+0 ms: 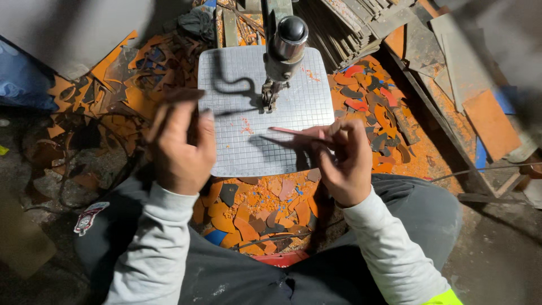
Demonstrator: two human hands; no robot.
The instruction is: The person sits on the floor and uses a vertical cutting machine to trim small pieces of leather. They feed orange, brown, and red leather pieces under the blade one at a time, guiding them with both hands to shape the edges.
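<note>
While a thin reddish strip (296, 133) is pinched between the thumb and fingertips of the right hand (344, 166), its free end is pointed left across the near part of the square grey gridded work plate (237, 147). The strip is held just above the plate, right of the plate's centre. The left hand (180, 144) is raised over the plate's left edge with its fingers loosely curled; whether anything is gripped in it cannot be told, since that part is blurred. At the far edge of the plate, a grey metal machine head with a black round knob (287, 48) is seen, its tip lowered towards the plate. Small orange crumbs (247, 127) are scattered on the grid. All around the plate, orange, red and dark offcut scraps (259, 212) are heaped, near and on both sides. Far right, stacked grey flat slats (344, 28) and an orange rectangular board (491, 121) are laid.
</note>
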